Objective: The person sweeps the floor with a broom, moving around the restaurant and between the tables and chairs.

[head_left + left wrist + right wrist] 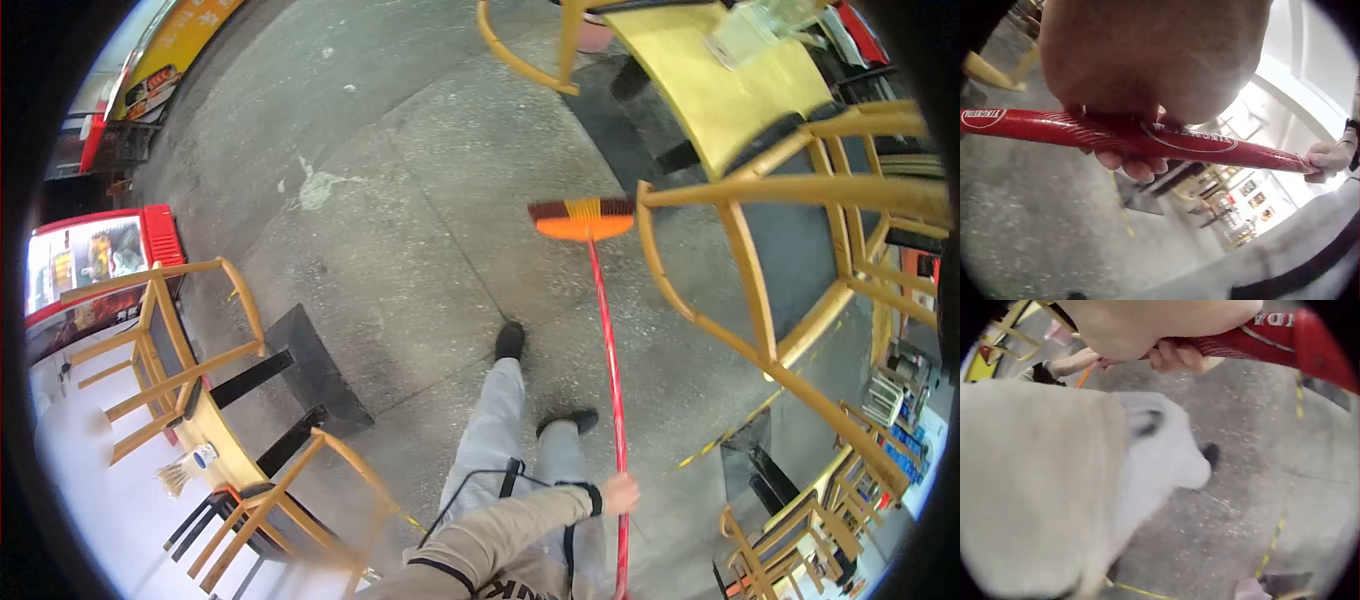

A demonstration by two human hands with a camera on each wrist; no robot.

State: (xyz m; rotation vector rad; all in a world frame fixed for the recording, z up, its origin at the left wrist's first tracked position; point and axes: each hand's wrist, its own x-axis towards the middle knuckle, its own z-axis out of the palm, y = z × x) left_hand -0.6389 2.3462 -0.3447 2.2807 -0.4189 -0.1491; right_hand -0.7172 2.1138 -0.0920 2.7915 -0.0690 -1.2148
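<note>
A broom with an orange head, dark red and yellow bristles and a long red handle reaches forward over the concrete floor. Partway up the handle, my left hand grips it, fingertips curling out below the shaft in the left wrist view. My right hand holds the handle near its top end, fingers wrapped round it. The head view does not include that hand, but the left wrist view has it at the far end of the handle.
Wooden chairs and a yellow table stand to the right, close to the broom head. More chairs sit at a table on a black base at left. A red-framed display fridge is behind them. Yellow-black tape marks the floor.
</note>
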